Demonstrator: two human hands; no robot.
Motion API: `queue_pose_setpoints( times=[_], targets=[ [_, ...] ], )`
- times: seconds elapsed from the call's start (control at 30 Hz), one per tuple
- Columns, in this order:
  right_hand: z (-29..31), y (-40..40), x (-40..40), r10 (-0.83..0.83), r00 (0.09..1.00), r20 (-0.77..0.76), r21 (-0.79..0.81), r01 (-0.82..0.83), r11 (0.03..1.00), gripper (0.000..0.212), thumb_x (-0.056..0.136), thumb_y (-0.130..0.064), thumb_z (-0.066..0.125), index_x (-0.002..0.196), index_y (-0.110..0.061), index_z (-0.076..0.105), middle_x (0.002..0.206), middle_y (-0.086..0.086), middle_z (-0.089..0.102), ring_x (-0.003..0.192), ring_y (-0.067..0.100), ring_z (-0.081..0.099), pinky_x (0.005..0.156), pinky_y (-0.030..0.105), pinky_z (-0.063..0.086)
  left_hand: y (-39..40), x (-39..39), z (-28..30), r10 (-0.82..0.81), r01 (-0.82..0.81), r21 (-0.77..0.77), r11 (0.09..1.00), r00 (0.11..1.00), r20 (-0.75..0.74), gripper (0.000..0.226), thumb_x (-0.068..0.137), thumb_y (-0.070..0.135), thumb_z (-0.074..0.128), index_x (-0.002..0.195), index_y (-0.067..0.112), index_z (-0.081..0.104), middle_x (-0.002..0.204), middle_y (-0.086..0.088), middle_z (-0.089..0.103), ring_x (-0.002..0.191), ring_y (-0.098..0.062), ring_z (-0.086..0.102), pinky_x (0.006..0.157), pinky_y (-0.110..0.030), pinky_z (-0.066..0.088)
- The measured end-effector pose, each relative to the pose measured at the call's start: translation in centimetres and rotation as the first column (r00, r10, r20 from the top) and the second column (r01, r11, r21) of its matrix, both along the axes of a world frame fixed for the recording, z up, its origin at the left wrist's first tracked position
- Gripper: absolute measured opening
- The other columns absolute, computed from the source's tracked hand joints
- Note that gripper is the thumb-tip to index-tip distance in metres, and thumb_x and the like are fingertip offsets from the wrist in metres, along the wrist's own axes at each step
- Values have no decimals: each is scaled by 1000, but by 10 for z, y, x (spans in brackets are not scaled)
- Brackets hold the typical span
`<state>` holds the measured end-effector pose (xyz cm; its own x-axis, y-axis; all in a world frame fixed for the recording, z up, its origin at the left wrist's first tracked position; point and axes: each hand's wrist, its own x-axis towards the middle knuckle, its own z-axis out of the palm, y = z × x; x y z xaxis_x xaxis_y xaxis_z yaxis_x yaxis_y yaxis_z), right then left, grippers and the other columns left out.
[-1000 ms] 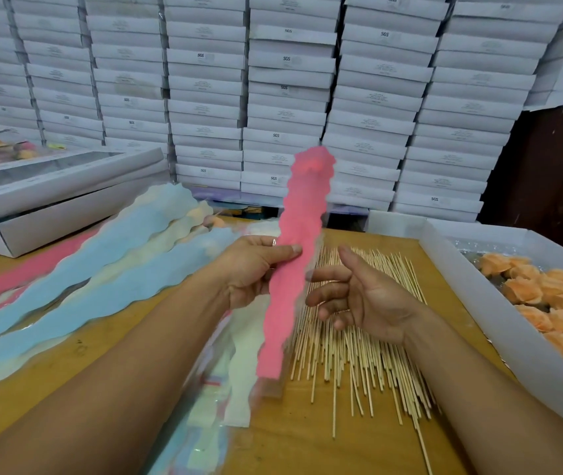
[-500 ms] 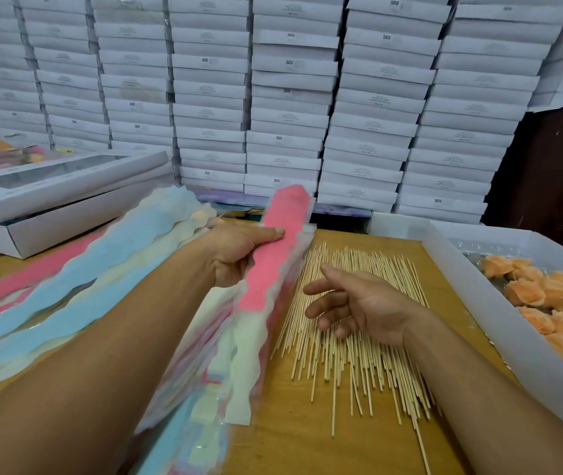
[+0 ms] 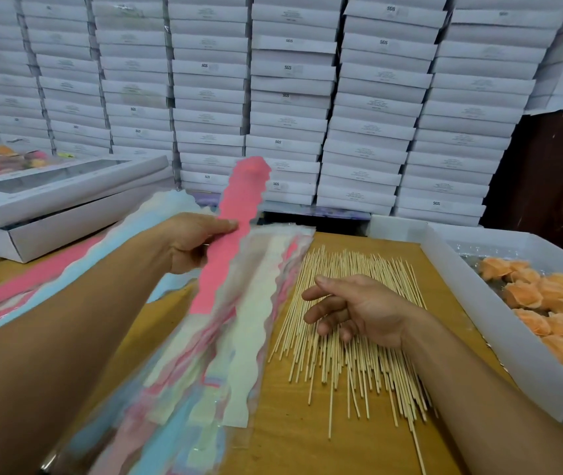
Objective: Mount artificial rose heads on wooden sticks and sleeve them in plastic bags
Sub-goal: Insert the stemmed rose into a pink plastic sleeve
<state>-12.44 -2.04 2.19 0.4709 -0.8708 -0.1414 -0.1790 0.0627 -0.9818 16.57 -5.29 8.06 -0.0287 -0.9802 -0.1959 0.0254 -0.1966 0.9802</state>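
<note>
My left hand [image 3: 195, 238] pinches a long pink plastic bag [image 3: 235, 228] with wavy edges, held slanting up above a pile of pastel bags [image 3: 239, 341] on the wooden table. My right hand [image 3: 352, 308] hovers with loosely bent fingers over a spread of thin wooden sticks [image 3: 352, 368], holding nothing. Orange artificial rose heads [image 3: 554, 303] fill a white box [image 3: 472, 299] at the right.
More blue, pink and yellow bags [image 3: 78, 265] lie fanned out at the left. Flat white boxes [image 3: 50, 207] sit at the far left, and a wall of stacked white boxes [image 3: 294, 97] rises behind the table. Bare wooden tabletop [image 3: 290, 440] shows near the front.
My left hand carried the pink bag leftward and away from my right hand, dipping it toward the pile, then lifting it again. My right hand sank closer to the sticks.
</note>
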Motion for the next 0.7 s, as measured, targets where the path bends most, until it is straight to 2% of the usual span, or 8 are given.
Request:
queue_pose_setpoints(
  times=[0.07,0.17,0.27,0.37,0.47,0.7],
  targets=[
    [0,0,0,-10,1000,-4,-5,10,1000,54,89,-51,65,119,-6,66,102,20,75,73,22,70,45,23,46,-4,20,-4,58,-54,-43,998,993,106,11,94,16,66,99,6,68,68,-3,71,53,-15,66,49,-25,54],
    [0,-1,0,-26,1000,-8,-11,26,1000,48,94,-47,63,118,-6,66,102,20,75,71,21,70,44,21,43,-7,54,-10,119,-101,-75,992,947,299,16,91,16,71,102,4,69,76,-8,69,61,-22,61,62,-32,53],
    [-1,-2,0,-43,999,-10,-20,43,999,46,96,-45,62,115,-3,67,100,20,75,68,20,69,43,20,41,-5,88,-14,126,-112,-58,992,891,437,18,87,18,75,95,2,71,73,-11,67,57,-23,57,58,-28,48],
    [-1,-3,0,-64,998,-13,-27,64,998,47,94,-45,63,114,-3,67,99,20,76,66,18,68,41,20,39,0,119,-18,112,-115,-26,993,860,497,21,84,21,76,92,1,73,74,-14,65,56,-24,54,51,-26,44],
    [-1,-3,0,-75,997,-12,-25,75,997,45,95,-44,63,113,-3,68,98,20,76,66,18,67,41,20,39,5,145,-23,120,-139,-5,990,836,535,25,83,20,79,93,-3,74,78,-19,65,63,-27,53,55,-29,43],
    [-1,-3,-1,-73,997,-21,-24,72,997,45,95,-43,63,113,-3,68,98,20,76,66,18,67,42,20,39,12,177,-34,116,-185,51,981,784,609,31,73,23,84,85,-4,72,67,-17,61,54,-26,52,47,-26,38]
  ],
)
